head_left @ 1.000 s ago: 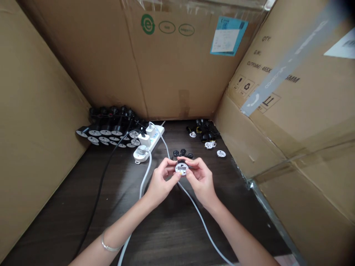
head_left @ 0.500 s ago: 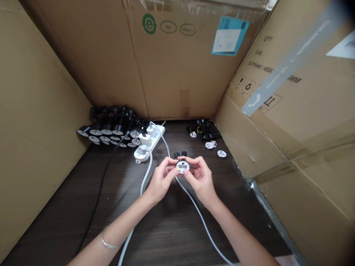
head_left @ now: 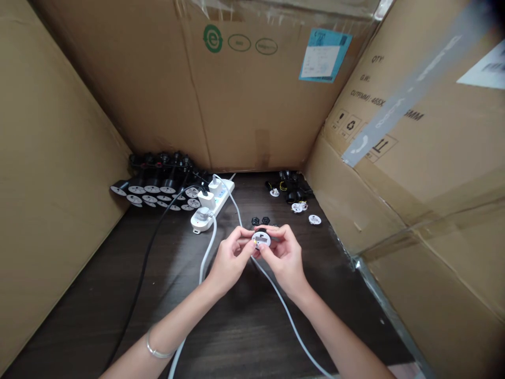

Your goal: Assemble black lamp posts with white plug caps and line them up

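Between my two hands, above the dark tabletop, is a small round part with a white disc face (head_left: 261,240) and a black body behind it. My left hand (head_left: 233,258) pinches its left side, thumb against the face. From the right, my right hand (head_left: 283,258) grips it the same way, with its thumb on the lower edge. A rectangular slot shows in the white face, along with a small yellow spot near my left thumb. The fingers cover most of the black body. Just beyond the hands lie small black round pieces (head_left: 255,221).
A white power strip (head_left: 203,218) with plugs and cables stands left of centre. Black cylinders with white end discs (head_left: 168,189) are stacked at the far left. Black parts (head_left: 294,181) and a loose white disc (head_left: 314,219) lie at right. Cardboard walls (head_left: 244,105) enclose the table.
Both hands keep their hold on the round part, which has tilted slightly, showing more of its black rim at the top. The view has shifted a little.
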`<act>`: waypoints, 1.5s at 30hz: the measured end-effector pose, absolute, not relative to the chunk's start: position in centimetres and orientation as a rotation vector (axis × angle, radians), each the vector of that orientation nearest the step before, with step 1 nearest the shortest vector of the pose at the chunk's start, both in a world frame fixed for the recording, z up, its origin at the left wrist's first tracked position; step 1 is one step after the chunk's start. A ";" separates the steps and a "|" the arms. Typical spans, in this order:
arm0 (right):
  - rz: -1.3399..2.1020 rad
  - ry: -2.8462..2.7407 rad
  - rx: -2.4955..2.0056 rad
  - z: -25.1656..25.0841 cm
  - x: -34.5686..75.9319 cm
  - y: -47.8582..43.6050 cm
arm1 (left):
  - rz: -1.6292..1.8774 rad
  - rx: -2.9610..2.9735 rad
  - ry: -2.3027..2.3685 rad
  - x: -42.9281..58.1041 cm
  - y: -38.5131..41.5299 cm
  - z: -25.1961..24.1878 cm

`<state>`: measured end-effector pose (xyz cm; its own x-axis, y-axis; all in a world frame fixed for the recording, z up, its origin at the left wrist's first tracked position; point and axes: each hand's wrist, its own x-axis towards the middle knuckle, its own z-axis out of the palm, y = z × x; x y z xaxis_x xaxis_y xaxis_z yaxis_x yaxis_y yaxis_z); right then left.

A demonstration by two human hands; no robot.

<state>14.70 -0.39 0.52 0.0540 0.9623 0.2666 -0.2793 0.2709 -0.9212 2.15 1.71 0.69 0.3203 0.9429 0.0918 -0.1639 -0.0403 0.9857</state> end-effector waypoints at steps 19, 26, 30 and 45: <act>0.966 -1.228 -0.790 0.5 14.9 -0.1 | 1.082 1.337 0.776 2.0 1.7 0.4; 1.005 -1.223 -0.804 0.5 14.9 -0.1 | 1.098 1.298 0.792 2.0 1.8 0.6; 1.020 -1.221 -0.813 0.7 14.9 -0.2 | 1.087 1.291 0.820 2.1 1.8 0.7; 1.011 -1.193 -0.808 1.0 15.0 -0.1 | 1.089 1.235 0.856 2.2 1.3 0.6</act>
<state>14.98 -0.12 1.00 0.0621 0.9338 0.3524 -0.1941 0.3576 -0.9135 2.24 1.35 0.63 0.2864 0.9564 0.0582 -0.1701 -0.0091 0.9854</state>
